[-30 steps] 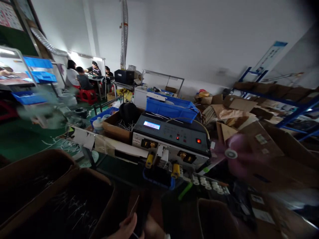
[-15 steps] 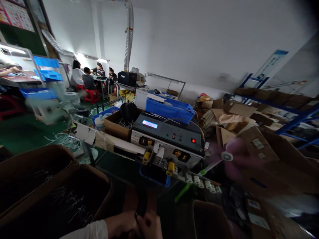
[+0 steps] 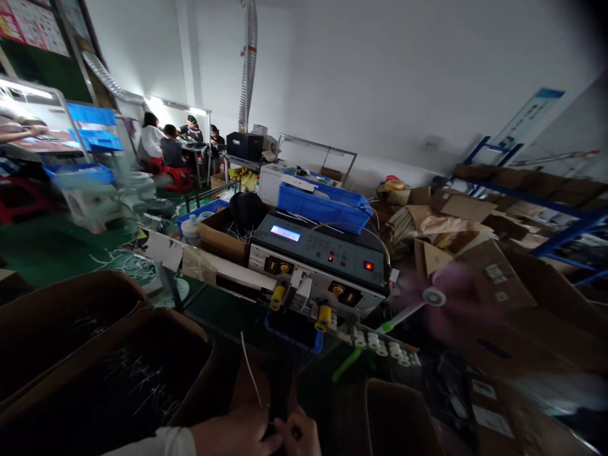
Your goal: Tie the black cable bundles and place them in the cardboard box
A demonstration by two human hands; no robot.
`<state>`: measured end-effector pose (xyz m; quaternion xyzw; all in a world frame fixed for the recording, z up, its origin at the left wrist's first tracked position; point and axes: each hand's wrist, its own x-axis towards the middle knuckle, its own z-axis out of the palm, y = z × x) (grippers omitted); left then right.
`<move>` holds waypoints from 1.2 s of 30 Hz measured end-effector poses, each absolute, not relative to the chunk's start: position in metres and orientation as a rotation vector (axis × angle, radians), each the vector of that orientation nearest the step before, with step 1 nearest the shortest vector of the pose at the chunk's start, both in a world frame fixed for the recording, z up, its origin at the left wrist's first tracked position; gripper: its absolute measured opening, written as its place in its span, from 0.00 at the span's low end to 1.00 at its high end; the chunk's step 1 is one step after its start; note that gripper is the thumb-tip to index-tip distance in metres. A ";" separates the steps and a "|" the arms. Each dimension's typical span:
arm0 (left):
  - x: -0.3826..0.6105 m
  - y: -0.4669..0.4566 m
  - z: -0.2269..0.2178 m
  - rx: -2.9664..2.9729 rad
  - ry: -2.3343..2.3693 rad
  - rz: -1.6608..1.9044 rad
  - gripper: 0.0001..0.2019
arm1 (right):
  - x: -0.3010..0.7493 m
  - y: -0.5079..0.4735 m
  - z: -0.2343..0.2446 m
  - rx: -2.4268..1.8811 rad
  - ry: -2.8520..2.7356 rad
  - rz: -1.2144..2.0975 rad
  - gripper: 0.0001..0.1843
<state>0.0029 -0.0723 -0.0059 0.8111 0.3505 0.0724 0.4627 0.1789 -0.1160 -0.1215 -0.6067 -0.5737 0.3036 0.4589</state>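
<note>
At the bottom centre my left hand (image 3: 232, 434) and my right hand (image 3: 300, 434) work close together, fingers bent in a pinch. A thin white wire (image 3: 249, 366) stands up out of my left hand, its free end pointing away from me. A short light bit of it shows between the two hands, where my right fingertips pinch. The rest of the wire is hidden by fingers and shade. Left of my hands, a deep cardboard box (image 3: 190, 329) holds several loose white wires (image 3: 152, 386).
Ahead stands a wire-cutting machine (image 3: 323, 253) with a lit display and yellow rollers; a blue bin (image 3: 323, 206) rests on it. A pink-bladed fan (image 3: 433, 296) spins at right beside cardboard boxes (image 3: 498, 285). Another box (image 3: 403, 411) sits low right. Several people (image 3: 171, 149) sit far left.
The white wire now sticks up from my left hand; before, only a small dark-and-light tip showed between my fingers. My hands have shifted slightly down, the right one also rightward.
</note>
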 end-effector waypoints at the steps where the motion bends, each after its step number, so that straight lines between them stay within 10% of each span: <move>1: 0.001 -0.072 -0.003 2.078 0.883 0.130 0.21 | 0.178 -0.118 -0.123 -1.486 -1.421 0.728 0.32; 13: 0.011 -0.057 0.005 2.277 1.148 -0.281 0.28 | 0.204 -0.117 -0.044 -1.375 -2.015 0.383 0.09; 21: 0.005 -0.058 0.006 2.324 1.206 -0.168 0.25 | 0.186 -0.104 -0.033 -1.205 -1.693 1.066 0.12; 36: 0.002 -0.056 0.009 2.590 1.090 0.001 0.11 | 0.161 -0.097 -0.026 -1.618 -1.713 0.916 0.05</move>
